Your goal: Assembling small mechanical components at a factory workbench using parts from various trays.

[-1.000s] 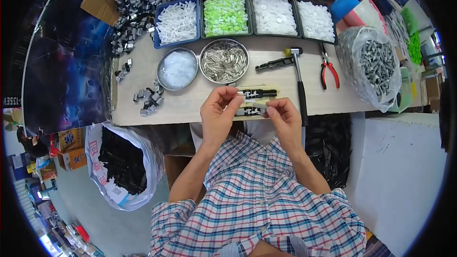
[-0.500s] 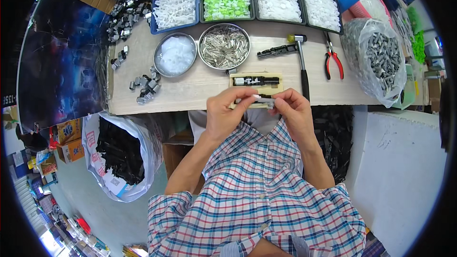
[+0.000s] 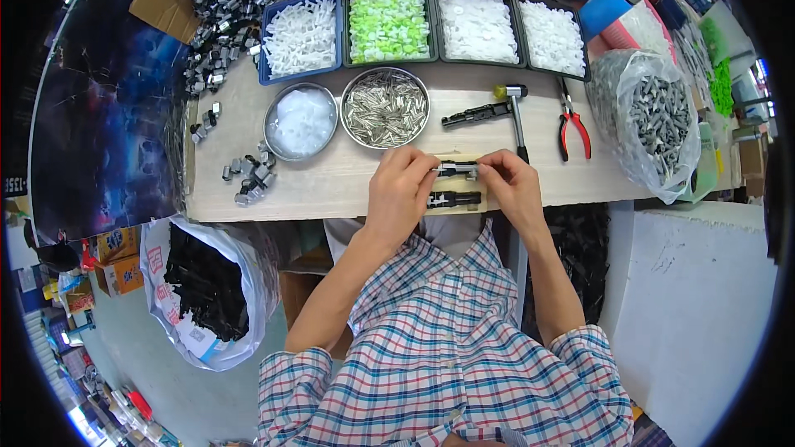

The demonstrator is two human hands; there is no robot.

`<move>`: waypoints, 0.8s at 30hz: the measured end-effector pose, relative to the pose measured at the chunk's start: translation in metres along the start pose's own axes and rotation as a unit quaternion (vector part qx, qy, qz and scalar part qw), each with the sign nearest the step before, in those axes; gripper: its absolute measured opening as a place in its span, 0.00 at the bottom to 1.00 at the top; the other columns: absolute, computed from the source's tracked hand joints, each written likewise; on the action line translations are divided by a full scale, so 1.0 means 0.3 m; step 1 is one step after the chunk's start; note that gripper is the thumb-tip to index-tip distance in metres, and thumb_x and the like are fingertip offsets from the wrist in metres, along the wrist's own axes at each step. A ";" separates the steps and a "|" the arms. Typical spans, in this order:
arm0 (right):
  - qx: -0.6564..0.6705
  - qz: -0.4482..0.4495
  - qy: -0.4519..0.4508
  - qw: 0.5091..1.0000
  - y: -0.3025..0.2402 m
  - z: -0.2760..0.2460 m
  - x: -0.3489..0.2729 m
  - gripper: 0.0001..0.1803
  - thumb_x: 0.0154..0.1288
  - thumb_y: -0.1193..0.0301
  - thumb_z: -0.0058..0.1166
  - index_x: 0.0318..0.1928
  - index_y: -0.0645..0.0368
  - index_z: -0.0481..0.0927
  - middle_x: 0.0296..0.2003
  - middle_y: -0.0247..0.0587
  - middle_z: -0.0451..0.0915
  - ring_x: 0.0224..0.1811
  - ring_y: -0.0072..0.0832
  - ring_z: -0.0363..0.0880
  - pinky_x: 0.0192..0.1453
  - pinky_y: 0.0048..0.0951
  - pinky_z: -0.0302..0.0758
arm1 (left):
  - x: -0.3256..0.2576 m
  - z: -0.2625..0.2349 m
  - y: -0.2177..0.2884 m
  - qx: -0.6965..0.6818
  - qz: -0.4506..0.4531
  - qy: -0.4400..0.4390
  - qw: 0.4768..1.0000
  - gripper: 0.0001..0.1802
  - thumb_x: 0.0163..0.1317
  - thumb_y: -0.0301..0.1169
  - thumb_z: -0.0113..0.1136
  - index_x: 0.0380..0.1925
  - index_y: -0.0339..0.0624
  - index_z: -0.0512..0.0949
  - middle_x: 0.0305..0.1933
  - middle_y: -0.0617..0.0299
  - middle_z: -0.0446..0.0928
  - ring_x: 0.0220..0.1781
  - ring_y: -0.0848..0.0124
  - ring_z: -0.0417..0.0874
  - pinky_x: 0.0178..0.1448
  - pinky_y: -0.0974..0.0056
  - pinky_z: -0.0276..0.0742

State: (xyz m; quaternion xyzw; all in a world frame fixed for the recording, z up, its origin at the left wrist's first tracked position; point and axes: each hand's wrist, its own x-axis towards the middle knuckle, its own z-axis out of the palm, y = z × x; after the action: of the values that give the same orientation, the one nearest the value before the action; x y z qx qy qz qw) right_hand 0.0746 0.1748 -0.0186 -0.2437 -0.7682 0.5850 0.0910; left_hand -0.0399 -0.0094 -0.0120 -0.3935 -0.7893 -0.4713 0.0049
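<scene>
Nearest the camera, a plaid shirt [image 3: 447, 364] fills the lower middle, both forearms reaching up to the edge of the pale wooden surface [image 3: 331, 186]. The left hand [image 3: 400, 194] and the right hand [image 3: 512, 186] meet over a small wooden jig [image 3: 484, 199]. Their fingers pinch the two ends of a small black part [image 3: 457, 170] lying in the jig's upper slot; a second black part [image 3: 454, 198] sits in the slot just below, between the hands, touched by neither as far as can be seen.

Left of the hands lies a cluster of small grey metal pieces [image 3: 247, 175]. Just beyond the hands stand a round tin of silvery pins [image 3: 385, 108] and a round tin of clear bits [image 3: 301, 121], with a black tool [image 3: 476, 114], a hammer [image 3: 517, 116] and red-handled pliers [image 3: 571, 126] to the right. A clear bag of grey parts [image 3: 654, 120] sits at the surface's right end.

Farthest back, a row of trays holds white pieces [image 3: 302, 33], green pieces [image 3: 389, 25] and more white pieces [image 3: 484, 26]. Below the surface on the left, a bag of black parts [image 3: 207, 281] stands on the floor.
</scene>
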 end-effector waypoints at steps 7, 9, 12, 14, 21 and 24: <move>-0.049 -0.079 0.014 0.996 0.029 0.021 0.031 0.06 0.68 0.78 0.61 0.43 0.66 0.83 0.32 0.31 0.79 0.34 0.16 0.76 0.39 0.19 0.74 | 0.053 0.064 -0.022 0.083 0.093 -0.047 0.991 0.06 0.50 0.20 0.67 0.28 0.38 0.79 0.33 0.57 0.76 0.40 0.57 0.77 0.44 0.56 0.76; -0.094 -0.129 0.033 0.987 0.033 0.032 0.030 0.07 0.65 0.80 0.63 0.43 0.66 0.83 0.36 0.38 0.76 0.32 0.23 0.77 0.36 0.23 0.74 | 0.058 0.068 -0.016 0.111 0.103 -0.056 0.987 0.06 0.48 0.21 0.66 0.27 0.38 0.79 0.33 0.57 0.75 0.40 0.58 0.77 0.44 0.57 0.77; -0.093 -0.146 0.054 0.983 0.035 0.052 0.006 0.08 0.64 0.79 0.63 0.44 0.64 0.84 0.41 0.40 0.73 0.32 0.24 0.76 0.35 0.25 0.74 | 0.060 0.079 0.003 0.160 0.121 -0.056 0.978 0.05 0.46 0.23 0.63 0.26 0.39 0.78 0.33 0.58 0.74 0.40 0.59 0.76 0.44 0.59 0.77; -0.169 -0.180 0.074 0.966 0.040 0.060 -0.010 0.11 0.62 0.80 0.65 0.45 0.63 0.84 0.42 0.42 0.73 0.36 0.31 0.77 0.35 0.27 0.74 | 0.061 0.084 0.016 0.145 0.148 -0.053 0.977 0.05 0.47 0.24 0.62 0.26 0.39 0.78 0.33 0.58 0.74 0.40 0.59 0.76 0.45 0.57 0.77; -0.049 -0.101 -0.039 0.993 -0.030 -0.087 -0.005 0.20 0.66 0.84 0.54 0.58 0.63 0.78 0.50 0.40 0.76 0.48 0.26 0.77 0.50 0.26 0.77 | 0.112 0.027 -0.030 0.143 0.084 -0.124 0.978 0.07 0.50 0.21 0.61 0.31 0.38 0.81 0.36 0.53 0.78 0.45 0.55 0.80 0.50 0.53 0.77; -0.141 -0.157 0.130 0.969 -0.065 -0.285 -0.039 0.16 0.75 0.81 0.50 0.59 0.62 0.78 0.53 0.37 0.79 0.53 0.24 0.78 0.60 0.25 0.74 | 0.224 -0.064 -0.184 0.136 0.034 0.072 0.988 0.09 0.53 0.18 0.59 0.35 0.37 0.81 0.37 0.49 0.79 0.45 0.51 0.81 0.51 0.49 0.78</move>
State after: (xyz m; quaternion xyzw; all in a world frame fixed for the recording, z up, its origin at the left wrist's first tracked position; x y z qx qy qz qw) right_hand 0.1160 0.2384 0.0270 -0.2048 -0.8530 0.4124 0.2457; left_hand -0.1277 0.0039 -0.0167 -0.3808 -0.8299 -0.3863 0.1305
